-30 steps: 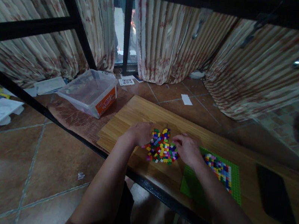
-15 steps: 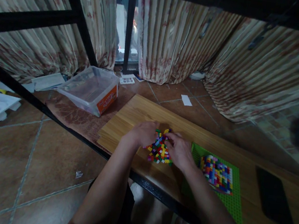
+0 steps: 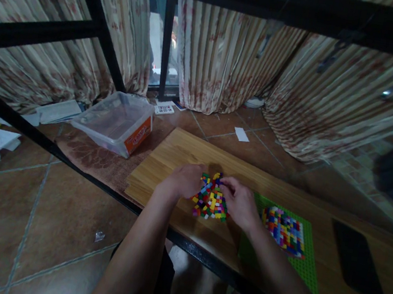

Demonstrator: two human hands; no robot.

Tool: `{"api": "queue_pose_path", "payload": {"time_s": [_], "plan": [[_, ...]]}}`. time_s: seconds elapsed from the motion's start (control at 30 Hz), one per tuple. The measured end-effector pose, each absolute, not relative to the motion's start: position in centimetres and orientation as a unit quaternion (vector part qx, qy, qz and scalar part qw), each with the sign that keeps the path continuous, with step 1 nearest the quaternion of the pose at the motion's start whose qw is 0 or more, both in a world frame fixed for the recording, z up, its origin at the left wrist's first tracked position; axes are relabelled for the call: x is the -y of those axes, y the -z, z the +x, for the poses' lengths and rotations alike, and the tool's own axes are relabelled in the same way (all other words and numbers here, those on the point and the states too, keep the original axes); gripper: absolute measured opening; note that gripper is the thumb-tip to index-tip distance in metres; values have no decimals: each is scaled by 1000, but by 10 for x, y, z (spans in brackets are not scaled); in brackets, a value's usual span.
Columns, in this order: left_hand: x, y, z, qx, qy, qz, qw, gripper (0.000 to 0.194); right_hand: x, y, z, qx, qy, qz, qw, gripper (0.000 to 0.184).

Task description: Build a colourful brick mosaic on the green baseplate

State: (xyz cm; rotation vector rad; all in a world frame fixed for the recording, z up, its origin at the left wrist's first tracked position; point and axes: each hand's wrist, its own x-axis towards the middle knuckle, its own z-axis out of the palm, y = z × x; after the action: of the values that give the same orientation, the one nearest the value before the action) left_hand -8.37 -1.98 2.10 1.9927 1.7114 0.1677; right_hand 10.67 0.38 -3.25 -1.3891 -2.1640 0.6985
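Observation:
A loose heap of small colourful toy bricks (image 3: pixel 213 200) lies on the wooden tabletop (image 3: pixel 165 154) between my hands. My left hand (image 3: pixel 186 180) rests at the heap's left edge, back of the hand up, its fingers bent down and their tips hidden. From the right, my right hand (image 3: pixel 239 199) reaches to the heap's upper right side with thumb and fingers drawn together; anything pinched there is too small to make out. Beside my right forearm is a green studded baseplate (image 3: pixel 311 257), carrying a block of many-coloured bricks (image 3: pixel 284 231) built in rows.
To the right of the baseplate lies a dark flat phone-like object (image 3: pixel 359 262). A clear plastic bin (image 3: pixel 114 121) with an orange label stands beyond the table's left end. A black metal bar (image 3: pixel 202 252) runs along the near edge. Curtains (image 3: pixel 217 61) hang behind.
Both hands stay at the brick heap, with small finger shifts. My right hand sits slightly further from my left. The whole view has tilted a little.

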Motion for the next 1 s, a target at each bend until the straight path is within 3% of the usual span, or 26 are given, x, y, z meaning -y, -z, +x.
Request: {"api": "queue_pose_path", "payload": {"time_s": [0.4, 0.53, 0.63, 0.73, 1.0], "plan": [[18, -20, -80, -624, -54, 738, 249, 36, 41, 15, 144, 548, -511, -534, 393, 29], [17, -22, -70, -613, -84, 751, 232, 33, 49, 0, 198, 553, -443, -580, 402, 30], [20, -25, -48, -610, -111, 758, 203, 32, 39, -2, 246, 599, -291, -634, 393, 28], [23, -24, -18, -594, -114, 770, 203, 33, 25, 5, 275, 687, -177, -621, 332, 27], [27, 1, 47, -548, -154, 793, 214, 45, 13, 23, 264, 766, -114, -561, 294, 44]]}}
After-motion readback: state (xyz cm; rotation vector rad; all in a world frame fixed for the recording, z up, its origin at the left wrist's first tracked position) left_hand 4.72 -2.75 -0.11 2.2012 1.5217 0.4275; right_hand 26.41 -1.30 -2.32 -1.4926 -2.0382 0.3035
